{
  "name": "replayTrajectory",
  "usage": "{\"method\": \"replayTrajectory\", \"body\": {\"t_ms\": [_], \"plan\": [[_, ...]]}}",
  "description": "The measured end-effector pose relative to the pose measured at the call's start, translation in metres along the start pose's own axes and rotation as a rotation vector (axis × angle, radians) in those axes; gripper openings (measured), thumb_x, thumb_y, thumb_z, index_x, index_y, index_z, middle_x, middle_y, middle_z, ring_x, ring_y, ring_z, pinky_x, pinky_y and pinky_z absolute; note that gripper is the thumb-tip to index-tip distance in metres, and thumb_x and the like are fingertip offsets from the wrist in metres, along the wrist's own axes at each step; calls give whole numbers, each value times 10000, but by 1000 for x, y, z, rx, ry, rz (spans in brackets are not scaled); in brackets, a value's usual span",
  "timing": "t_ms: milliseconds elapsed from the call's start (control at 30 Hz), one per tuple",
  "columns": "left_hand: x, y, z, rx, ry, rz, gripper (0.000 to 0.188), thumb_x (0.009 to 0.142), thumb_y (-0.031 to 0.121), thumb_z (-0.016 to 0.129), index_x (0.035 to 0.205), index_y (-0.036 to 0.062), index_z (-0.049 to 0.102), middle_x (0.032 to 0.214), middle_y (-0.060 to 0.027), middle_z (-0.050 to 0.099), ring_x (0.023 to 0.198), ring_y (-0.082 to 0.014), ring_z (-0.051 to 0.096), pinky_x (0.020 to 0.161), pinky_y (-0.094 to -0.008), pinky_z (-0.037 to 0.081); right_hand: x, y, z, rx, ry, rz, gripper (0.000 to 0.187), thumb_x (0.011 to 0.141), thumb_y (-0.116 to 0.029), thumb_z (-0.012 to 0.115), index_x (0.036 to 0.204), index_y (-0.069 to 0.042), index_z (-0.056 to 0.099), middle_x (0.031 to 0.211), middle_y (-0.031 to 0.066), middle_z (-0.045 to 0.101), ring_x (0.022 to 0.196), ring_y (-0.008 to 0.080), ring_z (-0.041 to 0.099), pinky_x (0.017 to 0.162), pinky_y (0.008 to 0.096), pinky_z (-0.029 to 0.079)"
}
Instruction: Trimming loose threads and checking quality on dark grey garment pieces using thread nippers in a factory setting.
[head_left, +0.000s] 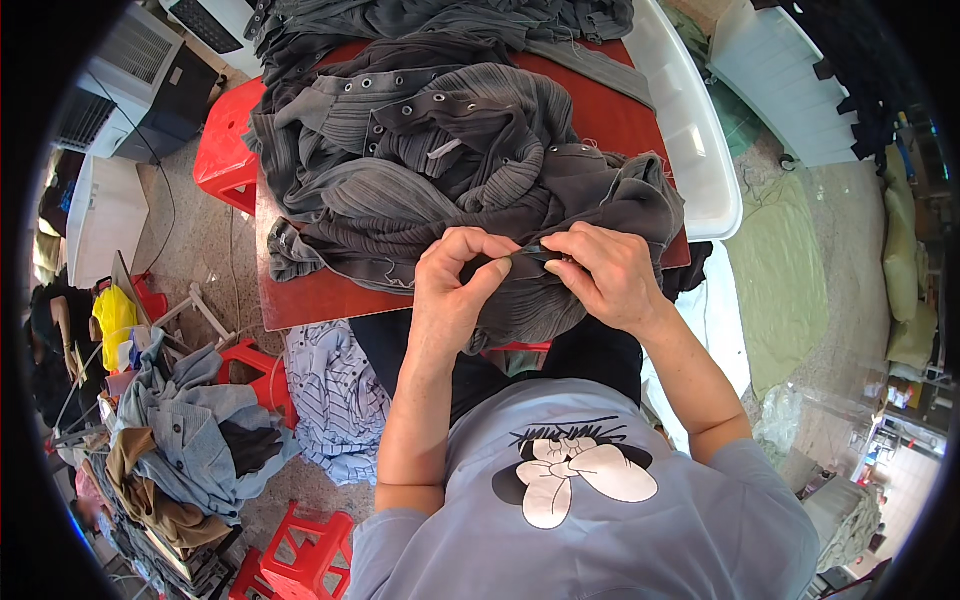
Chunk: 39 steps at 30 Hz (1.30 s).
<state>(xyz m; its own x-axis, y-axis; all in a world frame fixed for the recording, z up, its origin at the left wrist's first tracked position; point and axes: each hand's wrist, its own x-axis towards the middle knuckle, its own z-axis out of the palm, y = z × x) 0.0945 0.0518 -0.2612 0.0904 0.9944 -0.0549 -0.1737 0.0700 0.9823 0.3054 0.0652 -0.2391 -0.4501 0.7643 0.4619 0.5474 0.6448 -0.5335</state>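
Observation:
A heap of dark grey ribbed garments (400,190) with metal eyelets covers the red table (300,300) before me. At the heap's near edge, my left hand (462,280) is closed, thumb and forefinger pinching the edge of a dark grey garment (530,305). Close beside it, my right hand (608,275) pinches a small dark, narrow tool (538,250) with a slight shine, its tip pointing at the left fingertips. It may be thread snips, but its blades are too small to make out. The garment hangs over the table edge toward my lap.
A white plastic tub (705,160) stands right of the table. Red stools (228,140) are at the left and lower left (310,550). Piled clothes (200,430) and a striped garment (335,400) lie to the left. A pale green cloth (785,290) covers floor at right.

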Motion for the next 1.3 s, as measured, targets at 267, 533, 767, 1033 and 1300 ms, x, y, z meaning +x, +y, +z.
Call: {"method": "replayTrajectory", "body": {"t_ms": [267, 533, 767, 1033, 1300], "plan": [[1, -2, 0, 58, -3, 27, 77, 823, -19, 683, 891, 17, 685, 956, -43, 712, 931, -156, 638, 903, -317, 476, 1, 0, 3, -11, 13, -18, 227, 829, -84, 759, 1020, -21, 655, 767, 92, 628, 608, 259, 613, 552, 353, 487], [1, -1, 1, 48, -8, 6, 72, 818, -5, 689, 885, 23, 690, 955, -36, 713, 932, -157, 631, 906, -324, 473, -1, 4, 3, 9, 20, -52, 196, 842, -63, 747, 1012, -14, 661, 781, 94, 641, 602, 246, 617, 543, 338, 485], [-7, 25, 2, 736, -18, 232, 287, 782, 9, 742, 1057, 44, 666, 991, -21, 682, 1034, -162, 581, 1033, -337, 352, -4, 4, 2, 108, 32, 135, 160, 897, -37, 700, 1045, 3, 654, 809, 95, 675, 621, 177, 639, 568, 287, 486], [-11, 26, -18, 723, 5, 175, 334, 736, 61, 777, 1060, 60, 695, 972, -25, 680, 1071, -205, 553, 1061, -380, 269, -6, 2, -2, 15, 15, 146, 200, 889, -71, 710, 1065, 0, 646, 836, 101, 675, 635, 195, 643, 585, 290, 497], [-3, 21, -7, 781, -16, 277, 246, 784, 169, 786, 994, 62, 715, 943, -22, 670, 1047, -208, 557, 1059, -400, 256, -6, -1, -3, 71, -1, 188, 222, 881, -65, 715, 1080, 3, 643, 837, 102, 666, 631, 192, 635, 585, 290, 499]]}}
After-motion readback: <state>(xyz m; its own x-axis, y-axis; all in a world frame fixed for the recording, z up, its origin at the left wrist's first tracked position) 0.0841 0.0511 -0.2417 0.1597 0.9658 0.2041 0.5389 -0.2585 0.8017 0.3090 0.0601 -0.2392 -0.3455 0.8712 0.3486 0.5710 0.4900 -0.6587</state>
